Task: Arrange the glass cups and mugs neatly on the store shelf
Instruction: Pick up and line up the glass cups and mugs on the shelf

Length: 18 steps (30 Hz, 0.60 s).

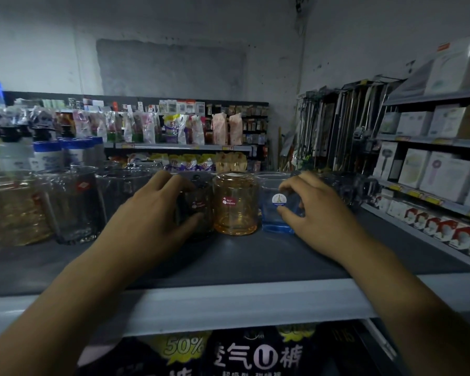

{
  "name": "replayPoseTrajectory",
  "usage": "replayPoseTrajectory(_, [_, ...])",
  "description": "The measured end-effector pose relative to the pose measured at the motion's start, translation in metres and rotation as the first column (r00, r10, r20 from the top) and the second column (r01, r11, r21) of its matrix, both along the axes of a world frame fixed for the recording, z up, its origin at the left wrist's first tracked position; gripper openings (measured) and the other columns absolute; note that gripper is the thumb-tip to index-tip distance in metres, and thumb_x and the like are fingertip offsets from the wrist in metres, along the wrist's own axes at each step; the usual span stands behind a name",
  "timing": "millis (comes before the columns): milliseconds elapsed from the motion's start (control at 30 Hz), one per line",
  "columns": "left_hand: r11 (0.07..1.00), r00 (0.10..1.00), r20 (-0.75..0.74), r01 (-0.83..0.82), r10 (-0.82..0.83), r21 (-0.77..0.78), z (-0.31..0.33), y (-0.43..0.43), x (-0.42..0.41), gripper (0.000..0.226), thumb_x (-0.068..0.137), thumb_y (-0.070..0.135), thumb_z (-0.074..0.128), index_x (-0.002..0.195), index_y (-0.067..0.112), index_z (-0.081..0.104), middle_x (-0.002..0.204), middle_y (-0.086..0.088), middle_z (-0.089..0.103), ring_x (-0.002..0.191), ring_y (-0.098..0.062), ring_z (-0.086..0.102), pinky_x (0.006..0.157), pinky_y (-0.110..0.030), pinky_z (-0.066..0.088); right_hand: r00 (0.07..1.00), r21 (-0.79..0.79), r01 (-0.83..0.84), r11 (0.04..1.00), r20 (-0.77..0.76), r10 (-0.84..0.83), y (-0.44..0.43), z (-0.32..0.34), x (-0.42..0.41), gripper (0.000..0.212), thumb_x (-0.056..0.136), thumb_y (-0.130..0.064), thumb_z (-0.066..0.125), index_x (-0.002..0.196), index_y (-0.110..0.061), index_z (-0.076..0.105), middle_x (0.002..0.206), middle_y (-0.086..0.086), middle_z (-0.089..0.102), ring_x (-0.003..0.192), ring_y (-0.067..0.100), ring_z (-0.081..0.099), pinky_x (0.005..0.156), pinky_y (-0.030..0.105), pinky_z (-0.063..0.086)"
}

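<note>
- Hiding partly behind the left hand, a dark cup is gripped.
- A blue cup, half covered, is pinched by the right hand.

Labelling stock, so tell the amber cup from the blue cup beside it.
The amber cup is orange, the blue cup blue. The amber cup's sticker is red and white, the blue cup's round and white. The right hand grips the blue cup; no hand holds the amber cup. Both stand on the dark shelf.
</note>
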<state>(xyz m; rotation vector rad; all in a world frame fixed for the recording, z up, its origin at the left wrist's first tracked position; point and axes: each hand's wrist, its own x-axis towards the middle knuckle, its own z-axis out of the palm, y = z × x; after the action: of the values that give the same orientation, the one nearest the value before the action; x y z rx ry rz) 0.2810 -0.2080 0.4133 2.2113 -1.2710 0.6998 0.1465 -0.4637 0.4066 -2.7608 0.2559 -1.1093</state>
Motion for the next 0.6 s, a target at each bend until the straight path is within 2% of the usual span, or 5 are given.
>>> replayPoseTrajectory(167, [0.992,0.998,0.069,-0.006,0.015,-0.127,0.008,0.013,-0.025,0.038,0.089,0.048,0.061,0.118,0.025,0.059,0.115,0.004,0.056,0.083,-0.018,0.061,0.07,-0.047,0.058,1.0,-0.073,0.015,0.997,0.026,-0.014,0.007,0.007,-0.016,0.03,0.097,-0.033,0.063,0.123,-0.021,0.056,0.118,-0.006,0.049,0.085,0.015,0.058,0.076,0.041,0.054])
replayPoseTrajectory(267, [0.976,0.996,0.085,0.018,0.001,-0.219,-0.004,0.026,-0.052,0.031,0.093,0.041,0.067,0.118,0.022,0.064,0.107,0.007,0.061,0.086,-0.014,0.064,0.07,-0.04,0.056,0.994,-0.143,-0.077,0.987,0.067,0.088,0.021,0.003,-0.034,0.025,0.095,-0.029,0.064,0.116,-0.017,0.059,0.113,-0.003,0.053,0.093,0.018,0.057,0.079,0.04,0.051])
replayPoseTrajectory(367, [0.941,0.997,-0.065,-0.06,0.04,-0.333,-0.035,0.043,-0.081,0.032,0.089,0.039,0.073,0.117,0.025,0.066,0.108,0.014,0.064,0.095,-0.008,0.065,0.076,-0.028,0.053,0.944,-0.125,-0.313,0.942,0.073,0.323,0.051,-0.013,-0.056,0.023,0.097,-0.029,0.065,0.116,-0.016,0.062,0.111,-0.005,0.057,0.1,0.015,0.057,0.086,0.029,0.047])
replayPoseTrajectory(500, [0.899,0.947,-0.275,-0.259,0.164,-0.354,-0.088,0.077,-0.122,0.034,0.088,0.043,0.074,0.119,0.032,0.065,0.114,0.013,0.066,0.104,-0.013,0.068,0.08,-0.037,0.056,0.791,0.001,-0.611,0.791,0.012,0.611,0.092,-0.046,-0.082,0.027,0.096,-0.034,0.063,0.119,-0.02,0.063,0.115,-0.008,0.06,0.101,0.007,0.059,0.087,0.016,0.044])
replayPoseTrajectory(600, [0.852,0.891,-0.389,-0.381,0.235,-0.359,-0.122,0.099,-0.167,0.031,0.089,0.041,0.074,0.116,0.031,0.065,0.112,0.014,0.068,0.103,-0.012,0.068,0.082,-0.036,0.057,0.673,0.159,-0.725,0.67,-0.044,0.738,0.114,-0.085,-0.088,0.027,0.095,-0.035,0.066,0.118,-0.022,0.064,0.117,-0.01,0.061,0.107,0.006,0.06,0.091,0.017,0.046])
